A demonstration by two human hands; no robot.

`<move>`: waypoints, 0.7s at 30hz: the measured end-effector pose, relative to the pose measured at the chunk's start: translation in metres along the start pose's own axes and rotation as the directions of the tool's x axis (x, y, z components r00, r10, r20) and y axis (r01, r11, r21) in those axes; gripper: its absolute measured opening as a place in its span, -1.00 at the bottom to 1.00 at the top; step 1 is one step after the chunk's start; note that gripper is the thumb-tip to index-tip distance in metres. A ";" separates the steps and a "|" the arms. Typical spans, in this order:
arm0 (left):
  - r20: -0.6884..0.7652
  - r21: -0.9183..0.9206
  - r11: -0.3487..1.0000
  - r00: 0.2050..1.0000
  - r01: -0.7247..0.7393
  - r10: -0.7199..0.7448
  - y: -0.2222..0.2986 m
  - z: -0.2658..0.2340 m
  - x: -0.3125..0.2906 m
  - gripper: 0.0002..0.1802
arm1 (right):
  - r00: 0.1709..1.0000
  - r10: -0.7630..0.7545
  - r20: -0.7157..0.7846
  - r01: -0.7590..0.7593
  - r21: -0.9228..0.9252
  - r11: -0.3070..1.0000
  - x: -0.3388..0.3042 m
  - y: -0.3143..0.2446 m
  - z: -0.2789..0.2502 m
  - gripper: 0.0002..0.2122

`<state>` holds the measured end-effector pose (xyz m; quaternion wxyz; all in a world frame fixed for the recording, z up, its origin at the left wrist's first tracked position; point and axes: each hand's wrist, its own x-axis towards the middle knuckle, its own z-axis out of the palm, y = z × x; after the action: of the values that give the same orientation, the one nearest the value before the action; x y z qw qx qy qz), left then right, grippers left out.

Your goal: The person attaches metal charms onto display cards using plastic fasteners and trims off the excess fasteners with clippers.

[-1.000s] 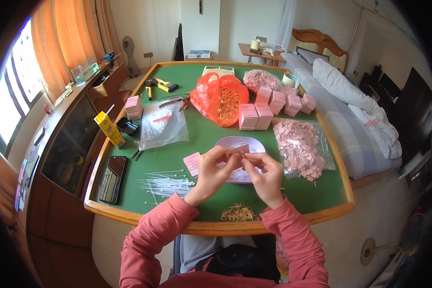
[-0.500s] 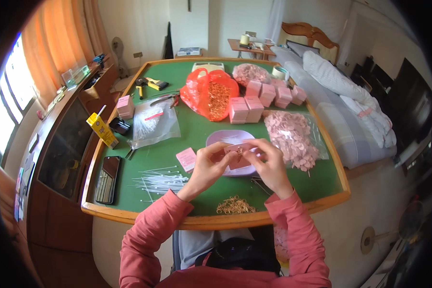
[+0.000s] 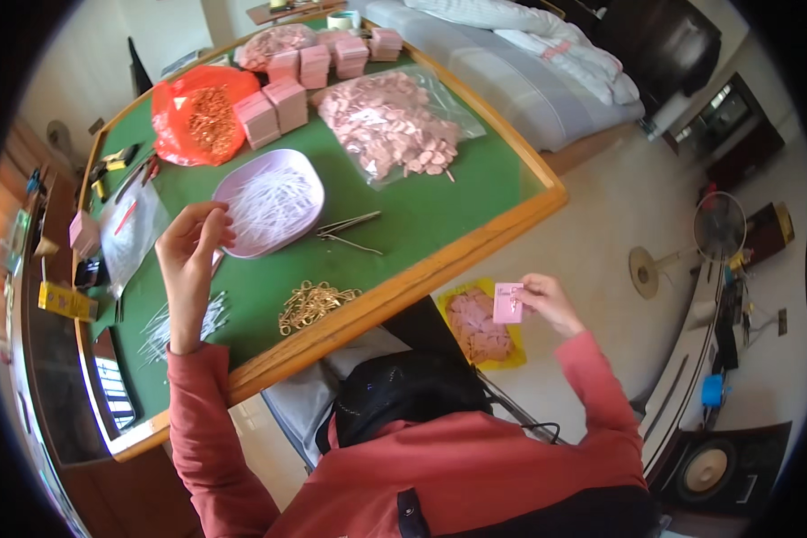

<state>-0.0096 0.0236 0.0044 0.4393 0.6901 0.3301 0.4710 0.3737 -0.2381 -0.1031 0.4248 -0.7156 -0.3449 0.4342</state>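
Out past the table's front edge, my right hand (image 3: 551, 303) pinches a small pink card (image 3: 508, 303) by its side. A small gold-coloured piece is fixed to the card, close to my fingers. Below it is a yellow-edged bag or container (image 3: 482, 360) with many pink cards inside. My left hand (image 3: 190, 247) hovers at the left rim of a lilac bowl (image 3: 316, 179), fingers loosely bent and apart, with nothing visible in them. Thin white plastic strips (image 3: 273, 202) fill the bowl. Partly behind my left wrist lies a bundle of white ties (image 3: 213, 314).
Gold-coloured clasps (image 3: 314, 307) lie near the wooden table edge (image 3: 403, 318), with tweezers (image 3: 350, 235) beyond. Behind are a clear bag of pink pieces (image 3: 390, 121), stacked pink cards (image 3: 287, 103) and a red bag (image 3: 175, 134). A standing fan (image 3: 719, 227) is at right.
My hands have parted. The right carried the pink card off the bowl, right and down past the table edge; the left moved to the bowl's left side. The view has swung right.
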 end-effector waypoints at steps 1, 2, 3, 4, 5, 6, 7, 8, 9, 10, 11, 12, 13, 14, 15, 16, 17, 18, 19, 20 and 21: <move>0.008 0.040 0.999 1.000 -0.002 0.002 -0.001 0.000 -0.001 -0.79 | 0.990 0.066 -0.123 -0.063 0.025 0.998 0.006 0.038 0.001 -0.95; 0.022 0.038 0.999 1.000 0.006 -0.007 -0.005 0.002 -0.001 -0.79 | 0.961 0.136 -0.240 -0.126 0.056 0.990 0.009 0.070 0.002 -0.95; 0.030 0.038 0.999 1.000 0.009 -0.010 -0.008 0.001 -0.002 -0.80 | 0.903 0.338 -0.264 -0.294 0.193 0.936 0.006 0.091 0.007 -0.93; 0.038 0.038 0.999 0.999 0.011 -0.012 -0.010 -0.001 -0.003 -0.80 | 0.805 0.524 -0.278 -0.427 0.341 0.837 0.003 0.110 0.012 -0.91; 0.048 0.024 1.000 0.999 0.020 -0.021 -0.010 0.000 -0.002 -0.79 | 0.726 0.648 -0.229 -0.580 0.301 0.757 -0.002 0.160 0.006 -0.88; 0.062 0.020 1.000 0.998 0.021 -0.022 -0.010 0.001 -0.001 -0.79 | 0.627 0.763 -0.155 -0.759 0.095 0.644 -0.015 0.230 -0.001 -0.86; 0.050 0.032 0.999 0.998 0.030 -0.032 -0.008 -0.001 0.000 -0.79 | 0.520 0.852 -0.063 -0.845 -0.184 0.502 -0.028 0.289 -0.005 -0.84; 0.024 0.051 0.998 0.999 0.043 -0.044 -0.007 -0.006 -0.002 -0.79 | 0.442 0.897 -0.004 -0.844 -0.341 0.414 -0.043 0.324 -0.002 -0.82; -0.027 0.107 0.992 0.997 0.068 -0.066 -0.003 -0.011 -0.008 -0.79 | 0.450 0.893 0.030 -0.823 -0.373 0.427 -0.050 0.317 0.002 -0.82; -0.079 0.149 0.985 0.994 0.086 -0.075 0.005 -0.011 -0.012 -0.78 | 0.538 0.842 -0.053 -0.799 -0.351 0.488 -0.066 0.309 0.005 -0.82; -0.081 0.170 0.983 0.995 0.074 -0.060 0.010 -0.009 -0.012 -0.79 | 0.621 0.770 -0.143 -0.764 -0.328 0.555 -0.080 0.311 0.003 -0.83; -0.097 0.196 0.979 0.995 0.051 -0.033 0.013 -0.010 -0.010 -0.78 | 0.706 0.671 -0.227 -0.705 -0.315 0.635 -0.079 0.318 -0.003 -0.82; -0.100 0.140 0.990 0.995 0.030 -0.016 0.011 -0.015 -0.008 -0.79 | 0.715 0.593 -0.371 -0.603 0.101 0.791 -0.079 0.334 -0.025 -0.83; -0.130 0.122 0.992 0.991 0.020 -0.004 0.008 -0.026 -0.013 -0.80 | 0.773 0.235 -0.589 -0.377 -0.129 0.917 -0.059 0.303 -0.013 -0.81; -0.183 0.108 0.994 0.983 0.001 0.019 0.008 -0.029 -0.015 -0.82 | 0.765 0.008 -0.643 -0.293 -0.338 0.894 -0.041 0.284 -0.033 -0.80; -0.232 0.099 0.995 0.972 -0.014 0.037 0.004 -0.035 -0.019 -0.84 | 0.706 -0.181 -0.685 -0.133 -0.379 0.916 -0.020 0.243 -0.032 -0.80; -0.287 0.191 0.978 0.948 -0.087 0.140 -0.007 -0.047 -0.024 -0.92 | 0.603 -0.349 -0.717 0.026 -0.420 0.907 -0.006 0.190 -0.026 -0.79; -0.316 0.415 0.902 0.910 -0.121 0.267 -0.006 -0.055 -0.030 -0.92 | 0.600 -0.425 -0.677 0.126 -0.445 0.887 0.002 0.130 -0.016 -0.83; -0.301 0.476 0.870 0.905 -0.131 0.301 -0.006 -0.060 -0.034 -0.88 | 0.585 -0.492 -0.645 0.215 -0.462 0.861 0.007 0.071 -0.002 -0.87; -0.285 0.534 0.834 0.900 -0.137 0.331 -0.007 -0.066 -0.038 -0.84 | 0.590 -0.513 -0.624 0.251 -0.462 0.850 0.013 0.019 0.023 -0.87; -0.225 0.559 0.820 0.928 -0.125 0.295 -0.007 -0.067 -0.039 -0.81 | 0.448 -0.660 -0.603 0.480 -0.460 0.747 0.010 -0.030 0.048 -0.93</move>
<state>-0.0859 0.0124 -0.0051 0.1182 0.7370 0.4321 0.5060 0.3296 -0.2031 -0.0921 0.5637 -0.7094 -0.4102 -0.1036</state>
